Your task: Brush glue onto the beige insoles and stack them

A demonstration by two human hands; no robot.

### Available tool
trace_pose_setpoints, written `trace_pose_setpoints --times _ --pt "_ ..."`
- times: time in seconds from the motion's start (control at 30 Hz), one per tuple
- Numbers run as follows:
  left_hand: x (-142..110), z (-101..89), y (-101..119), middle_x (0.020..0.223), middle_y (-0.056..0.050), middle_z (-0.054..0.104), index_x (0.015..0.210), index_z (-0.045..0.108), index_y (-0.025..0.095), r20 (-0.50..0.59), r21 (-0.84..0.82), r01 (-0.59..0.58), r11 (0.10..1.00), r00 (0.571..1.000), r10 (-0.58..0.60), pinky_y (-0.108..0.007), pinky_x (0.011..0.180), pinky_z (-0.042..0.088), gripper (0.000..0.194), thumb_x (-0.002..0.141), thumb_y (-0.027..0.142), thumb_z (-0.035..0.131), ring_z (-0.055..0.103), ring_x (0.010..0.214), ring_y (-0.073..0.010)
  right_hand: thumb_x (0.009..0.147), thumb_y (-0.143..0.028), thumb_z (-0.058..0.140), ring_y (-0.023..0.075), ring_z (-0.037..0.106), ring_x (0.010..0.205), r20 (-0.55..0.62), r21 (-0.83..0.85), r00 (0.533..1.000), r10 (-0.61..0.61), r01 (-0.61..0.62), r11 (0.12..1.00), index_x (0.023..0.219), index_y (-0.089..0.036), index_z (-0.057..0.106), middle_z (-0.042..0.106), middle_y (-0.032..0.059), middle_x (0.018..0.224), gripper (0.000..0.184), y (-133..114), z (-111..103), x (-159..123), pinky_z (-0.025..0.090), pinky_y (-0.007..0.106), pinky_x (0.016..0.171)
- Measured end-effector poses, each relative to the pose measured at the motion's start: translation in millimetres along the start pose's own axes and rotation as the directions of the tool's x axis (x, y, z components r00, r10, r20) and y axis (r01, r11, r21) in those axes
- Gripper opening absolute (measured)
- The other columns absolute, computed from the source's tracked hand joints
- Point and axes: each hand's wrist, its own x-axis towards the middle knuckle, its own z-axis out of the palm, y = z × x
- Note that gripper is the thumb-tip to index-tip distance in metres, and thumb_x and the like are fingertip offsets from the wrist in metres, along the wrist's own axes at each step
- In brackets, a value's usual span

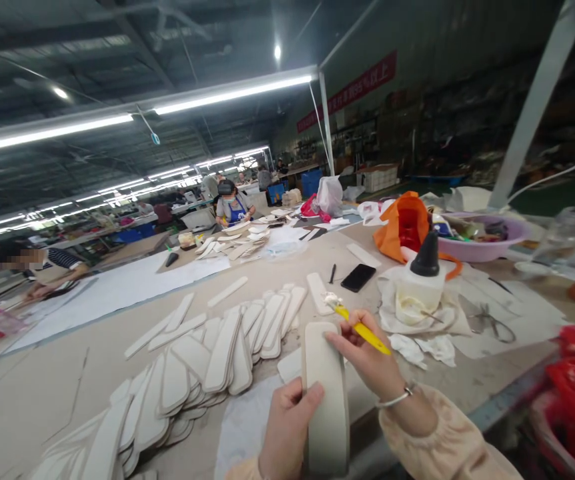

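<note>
Left hand point(287, 427) gripping lower end of insole strip point(324, 393), held upright between hands. Right hand point(367, 357) closed on yellow glue brush point(355, 325), fingertips touching strip's upper edge.

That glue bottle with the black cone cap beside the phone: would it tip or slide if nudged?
The glue bottle looks squat and broad-based, so it probably resists tipping. It stands on crumpled white paper, which might shift under a push. Residue on its side suggests a tacky, not slippery, grip. The right hand holds a yellow brush near it.
</note>
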Motion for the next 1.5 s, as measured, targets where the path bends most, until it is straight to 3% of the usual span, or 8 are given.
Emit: trace_pose_setpoints --times 0.17,0.5,0.77,0.97,1.23,1.5 --pt "5.0 18.7 -13.0 0.066 -0.004 0.068 0.090 0.073 0.013 0.000 -0.103 0.044 0.994 0.999 -0.044 -0.026 0.057 0.041 0.035 0.076 0.044 0.069 0.056 0.057 -0.0142 0.074 -0.034 0.074 0.0097 0.045 0.058 -0.037 -0.001 0.999 -0.001 0.001 1.000 0.086 -0.025 0.040 0.050 -0.0060 0.074 0.036 6.0 -18.4 1.2 0.041 0.022 0.055" --pt "14.2 48.2 -17.9 0.072 -0.005 0.070 0.097 0.072 0.013 -0.042 -0.034 0.072 0.997 0.996 -0.074 -0.026 0.059 0.043 0.037 0.076 0.044 0.070 0.059 0.063 -0.0151 0.075 -0.036 0.070 0.0119 0.049 0.056 -0.126 -0.091 0.990 -0.062 0.051 0.995 0.084 -0.025 0.044 0.052 -0.0049 0.071 0.030 12.1 -45.5 3.9 0.042 0.024 0.053" --pt "17.2 53.6 -28.2 0.075 -0.004 0.071 0.101 0.071 0.015 -0.057 0.036 0.056 0.998 0.997 -0.054 -0.024 0.056 0.041 0.037 0.079 0.045 0.066 0.057 0.062 -0.0142 0.077 -0.032 0.069 0.0118 0.050 0.058 -0.142 -0.166 0.985 -0.095 0.071 0.984 0.085 -0.025 0.046 0.051 -0.0055 0.070 0.025 8.6 -53.2 0.0 0.041 0.024 0.056" --pt "16.6 59.7 -27.1 0.067 -0.004 0.069 0.096 0.073 0.013 -0.118 0.120 0.064 0.991 0.992 -0.050 -0.025 0.053 0.039 0.051 0.070 0.056 0.069 0.055 0.056 -0.0143 0.080 -0.031 0.067 0.0114 0.048 0.058 -0.136 -0.212 0.983 -0.122 0.092 0.973 0.087 -0.025 0.044 0.049 -0.0057 0.071 0.024 8.8 -55.5 -2.9 0.041 0.024 0.056" --pt "15.8 59.3 -31.8 0.058 -0.002 0.064 0.081 0.072 0.012 -0.126 0.128 0.096 0.987 0.989 -0.080 -0.024 0.051 0.038 0.047 0.068 0.057 0.071 0.051 0.051 -0.0126 0.074 -0.034 0.072 0.0108 0.047 0.056 -0.126 -0.235 0.988 -0.091 0.059 0.970 0.086 -0.025 0.043 0.048 -0.0066 0.071 0.034 5.2 -53.9 -2.2 0.041 0.024 0.055" --pt "15.3 62.4 -33.8 0.065 -0.006 0.068 0.092 0.072 0.010 -0.147 0.076 0.076 0.994 0.987 -0.064 -0.025 0.053 0.042 0.048 0.069 0.053 0.071 0.057 0.056 -0.0150 0.079 -0.033 0.067 0.0107 0.043 0.055 -0.131 -0.271 0.985 -0.111 0.072 0.960 0.087 -0.024 0.042 0.043 -0.0080 0.066 0.027 9.8 -52.0 -4.5 0.036 0.024 0.054"
